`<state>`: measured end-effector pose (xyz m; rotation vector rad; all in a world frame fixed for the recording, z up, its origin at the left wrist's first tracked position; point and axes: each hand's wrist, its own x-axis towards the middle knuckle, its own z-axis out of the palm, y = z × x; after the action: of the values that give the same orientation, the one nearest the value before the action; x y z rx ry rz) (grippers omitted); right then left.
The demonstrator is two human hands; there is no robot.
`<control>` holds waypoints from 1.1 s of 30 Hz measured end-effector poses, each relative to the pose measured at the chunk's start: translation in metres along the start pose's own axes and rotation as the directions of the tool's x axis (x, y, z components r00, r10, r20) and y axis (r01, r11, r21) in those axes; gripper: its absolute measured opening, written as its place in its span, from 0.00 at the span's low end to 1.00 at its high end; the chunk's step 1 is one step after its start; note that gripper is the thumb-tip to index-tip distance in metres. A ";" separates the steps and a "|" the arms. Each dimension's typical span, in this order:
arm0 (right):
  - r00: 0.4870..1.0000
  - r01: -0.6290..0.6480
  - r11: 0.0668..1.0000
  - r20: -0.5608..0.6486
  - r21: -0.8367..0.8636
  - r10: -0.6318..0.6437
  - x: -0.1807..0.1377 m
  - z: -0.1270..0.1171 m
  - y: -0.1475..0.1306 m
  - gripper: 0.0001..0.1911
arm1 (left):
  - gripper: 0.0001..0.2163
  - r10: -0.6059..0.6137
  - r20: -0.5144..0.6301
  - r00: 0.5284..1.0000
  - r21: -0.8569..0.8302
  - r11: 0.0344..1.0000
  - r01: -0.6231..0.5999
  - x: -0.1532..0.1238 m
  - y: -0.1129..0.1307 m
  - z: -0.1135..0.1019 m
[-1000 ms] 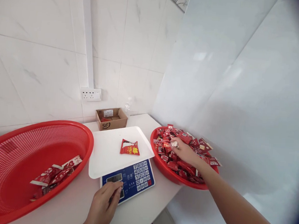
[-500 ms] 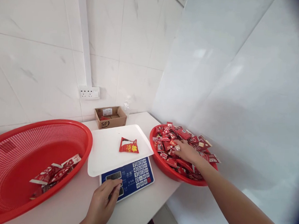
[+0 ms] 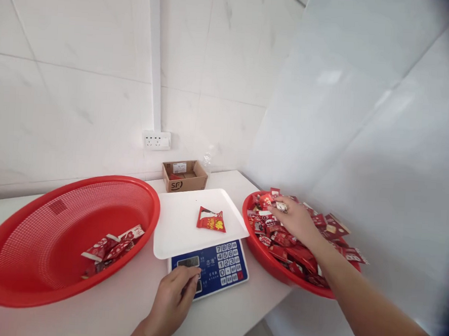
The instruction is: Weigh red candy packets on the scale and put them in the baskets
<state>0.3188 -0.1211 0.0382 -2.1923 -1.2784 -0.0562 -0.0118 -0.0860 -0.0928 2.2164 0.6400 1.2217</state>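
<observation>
- Head view: right hand [image 3: 299,222] — pale sweet [image 3: 282,206] pinched between thumb and fingers, in right basket [image 3: 267,265].
- Left hand [image 3: 173,294]: fingertips pressed together over scale display [image 3: 189,261].
- Red snack packet [image 3: 211,219] — on white pan [image 3: 180,231], beyond left fingertips.

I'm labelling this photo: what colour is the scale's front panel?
The scale's front panel is blue, best seen in the head view.

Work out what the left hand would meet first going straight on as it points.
Probably the number keys on the scale, ahead of the left hand. Height is unclear, so the white tray might come first.
</observation>
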 end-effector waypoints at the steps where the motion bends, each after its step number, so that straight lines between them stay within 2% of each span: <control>1: 1.000 0.010 0.995 0.023 0.103 -0.013 0.000 0.005 -0.011 0.18 | 0.08 -0.007 0.003 1.000 0.006 1.000 0.007 0.000 0.001 0.000; 4: 0.982 0.003 0.936 0.173 0.353 -0.069 -0.001 0.026 -0.045 0.17 | 0.09 -0.016 0.008 1.000 0.016 1.000 0.016 0.001 0.002 0.000; 8: 0.919 -0.003 0.898 0.355 0.440 -0.172 -0.007 0.064 -0.085 0.15 | 0.09 -0.009 0.030 1.000 0.022 1.000 0.008 0.000 0.004 0.000; 11: 0.905 0.026 0.897 0.371 0.441 -0.209 -0.013 0.093 -0.106 0.12 | 0.09 -0.012 0.040 0.999 0.021 1.000 0.011 -0.001 0.005 0.000; 14: 0.926 0.046 0.900 0.319 0.434 -0.201 -0.016 0.108 -0.114 0.11 | 0.09 -0.016 0.028 0.999 0.009 1.000 0.016 0.000 0.006 0.000; 19: 0.954 0.029 0.918 0.262 0.396 -0.143 -0.013 0.094 -0.099 0.12 | 0.09 -0.023 0.008 1.000 0.006 1.000 0.023 0.002 0.007 -0.002; 22: 0.965 -0.038 0.942 0.258 0.335 -0.053 -0.013 0.081 -0.081 0.12 | 0.10 -0.032 0.017 0.999 0.006 0.999 0.032 0.001 0.007 -0.001; 24: 0.960 -0.042 0.973 0.278 0.227 -0.023 -0.014 0.076 -0.069 0.12 | 0.10 -0.037 0.023 0.999 0.001 0.999 0.037 0.001 0.006 0.000; 27: 0.932 0.033 0.997 0.359 0.069 -0.056 -0.017 0.073 -0.057 0.09 | 0.10 -0.033 0.021 0.999 -0.001 0.999 0.033 0.000 0.005 0.001; 29: 0.918 0.050 0.998 0.392 0.043 -0.063 -0.017 0.072 -0.054 0.09 | 0.09 -0.032 0.019 0.999 0.000 0.999 0.032 -0.001 0.004 0.002; 33: 0.922 0.050 0.999 0.383 0.017 -0.052 -0.014 0.068 -0.057 0.14 | 0.09 -0.043 0.026 0.999 -0.002 0.999 0.043 -0.001 0.003 0.002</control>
<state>0.2484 -0.0772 0.0047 -2.2342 -1.5407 0.3759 -0.0105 -0.0894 -0.0923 2.2016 0.6718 1.1695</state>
